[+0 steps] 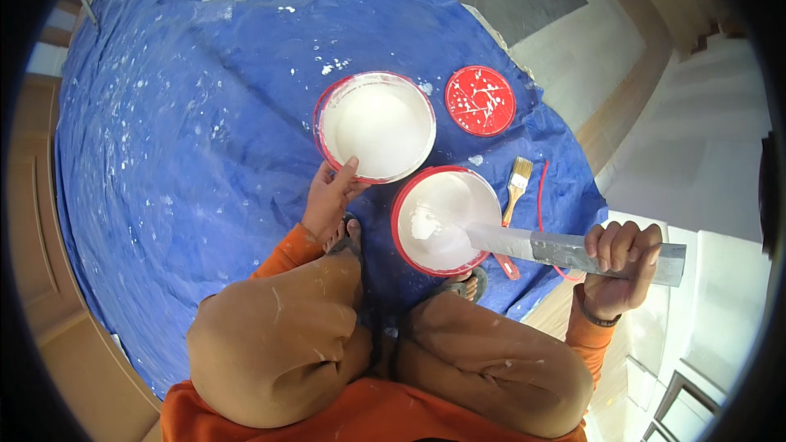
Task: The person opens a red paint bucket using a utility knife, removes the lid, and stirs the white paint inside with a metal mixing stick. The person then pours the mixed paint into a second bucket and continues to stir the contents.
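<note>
My left hand (pixel 334 196) grips the near rim of a red-edged bucket (pixel 321 133) of white paint (pixel 378 127), thumb over the edge. Closer to me and to the right stands a second red-edged bucket (pixel 398 237), with white paint (pixel 442 205) coating its inside and lying in it. A long, flat grey metal strip (pixel 565 250) slants down into this second bucket, its lower part whitened with paint. High on that strip, my right hand (pixel 624 266) has its fingers wrapped round it. The strip's lower tip is hidden in the paint.
Blue tarpaulin (pixel 164 196), spotted with white, covers the floor. A red lid (pixel 481 101) lies beyond the buckets. Right of the near bucket are a paintbrush (pixel 517 180), a thin red strip (pixel 540 196) and a red handle (pixel 509 268). My feet stand close to the buckets.
</note>
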`<state>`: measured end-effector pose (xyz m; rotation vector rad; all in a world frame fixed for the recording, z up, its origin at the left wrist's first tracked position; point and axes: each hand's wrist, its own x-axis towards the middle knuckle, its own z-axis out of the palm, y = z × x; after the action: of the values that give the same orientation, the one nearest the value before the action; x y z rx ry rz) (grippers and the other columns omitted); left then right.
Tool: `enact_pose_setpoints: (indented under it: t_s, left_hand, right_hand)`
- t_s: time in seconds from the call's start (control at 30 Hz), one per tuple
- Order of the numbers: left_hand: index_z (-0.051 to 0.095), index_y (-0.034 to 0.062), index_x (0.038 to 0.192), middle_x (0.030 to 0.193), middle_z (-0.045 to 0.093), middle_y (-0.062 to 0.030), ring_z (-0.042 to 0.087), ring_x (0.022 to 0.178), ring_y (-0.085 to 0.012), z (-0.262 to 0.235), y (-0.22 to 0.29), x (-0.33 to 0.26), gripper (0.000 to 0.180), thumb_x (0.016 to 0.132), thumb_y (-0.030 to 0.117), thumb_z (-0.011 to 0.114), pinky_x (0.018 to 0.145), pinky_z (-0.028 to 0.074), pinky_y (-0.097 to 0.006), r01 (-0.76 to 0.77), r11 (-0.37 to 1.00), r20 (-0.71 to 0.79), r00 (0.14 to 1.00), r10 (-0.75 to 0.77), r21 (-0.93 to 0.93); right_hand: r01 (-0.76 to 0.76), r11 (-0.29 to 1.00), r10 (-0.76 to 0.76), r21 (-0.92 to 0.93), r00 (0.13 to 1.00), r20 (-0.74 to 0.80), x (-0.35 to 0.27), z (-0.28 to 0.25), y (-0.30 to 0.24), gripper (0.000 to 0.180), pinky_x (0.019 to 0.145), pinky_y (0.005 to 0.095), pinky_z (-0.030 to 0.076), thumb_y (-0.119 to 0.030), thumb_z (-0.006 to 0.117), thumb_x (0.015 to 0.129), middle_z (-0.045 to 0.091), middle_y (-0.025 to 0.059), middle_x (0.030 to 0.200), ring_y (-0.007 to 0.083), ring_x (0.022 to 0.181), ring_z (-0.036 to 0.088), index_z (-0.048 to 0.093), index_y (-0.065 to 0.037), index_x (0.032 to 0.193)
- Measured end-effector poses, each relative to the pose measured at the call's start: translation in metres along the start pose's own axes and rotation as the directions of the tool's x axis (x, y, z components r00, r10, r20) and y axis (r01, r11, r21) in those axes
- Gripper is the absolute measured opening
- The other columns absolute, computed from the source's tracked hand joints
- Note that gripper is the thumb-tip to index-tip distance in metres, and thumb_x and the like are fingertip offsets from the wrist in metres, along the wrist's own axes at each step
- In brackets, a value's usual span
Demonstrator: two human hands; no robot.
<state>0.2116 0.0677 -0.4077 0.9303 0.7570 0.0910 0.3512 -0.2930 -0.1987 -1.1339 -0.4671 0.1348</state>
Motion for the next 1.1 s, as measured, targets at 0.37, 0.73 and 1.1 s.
enact_pose_setpoints:
  t_s: [0.37,0.73,1.1]
  left_hand:
    - [0.056,0.0072,0.149,0.148,0.06,-0.0185,0.049,0.143,-0.0461,-0.127,-0.047,0.022,0.056,0.106,0.043,0.064,0.122,0.036,-0.059,-0.331,0.068,0.257,0.832,0.492,0.941]
    - [0.054,0.0077,0.155,0.169,0.042,-0.0193,0.027,0.161,-0.0457,-0.134,-0.038,-0.023,0.056,0.103,0.024,0.067,0.131,0.02,-0.058,-0.379,0.177,0.24,0.819,0.521,0.908]
    - [0.066,0.0025,0.139,0.155,0.058,-0.0184,0.048,0.148,-0.0412,-0.185,-0.09,-0.156,0.038,0.102,0.013,0.067,0.122,0.037,-0.052,-0.086,0.521,-0.281,0.762,0.584,0.849]
  right_hand:
    - [-0.2,0.94,0.147,0.276,0.969,0.201,0.114,0.028,-0.036,0.029,0.071,0.0354,0.036,-0.031,0.04,0.118,0.035,-0.0005,0.075,0.0128,0.066,0.035,0.042,-0.014,0.096]
    - [-0.125,0.99,0.075,0.067,0.86,0.504,0.193,0.184,0.151,0.019,0.082,0.0414,0.056,-0.023,0.061,0.108,0.056,0.0013,0.079,0.0148,0.074,0.057,0.062,-0.007,0.098]
    - [-0.277,0.938,0.338,-0.209,0.596,0.728,0.125,0.165,0.22,0.025,0.058,0.0304,0.039,-0.013,0.073,0.097,0.056,-0.0002,0.07,0.0078,0.065,0.05,0.065,0.0,0.078]
